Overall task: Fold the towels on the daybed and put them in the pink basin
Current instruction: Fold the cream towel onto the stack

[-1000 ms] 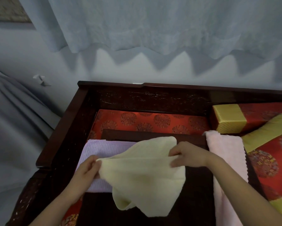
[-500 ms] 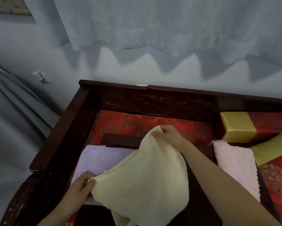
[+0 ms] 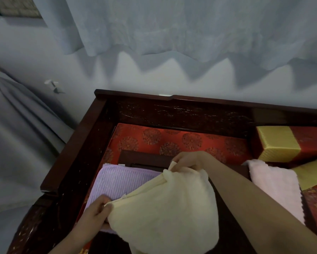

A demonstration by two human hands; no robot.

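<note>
Cream towel (image 3: 168, 213) above dark wooden daybed (image 3: 190, 114)

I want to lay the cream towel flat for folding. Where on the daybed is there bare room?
The red cushion is bare between the carved back rail and the dark wooden board. The cream towel hides the board's middle. The left is taken by the lilac towel, the right by the pink towel and bolsters.

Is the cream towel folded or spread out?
Not folded: the cream towel hangs loosely bunched, one edge pinched by the left hand, another by the right hand.
</note>
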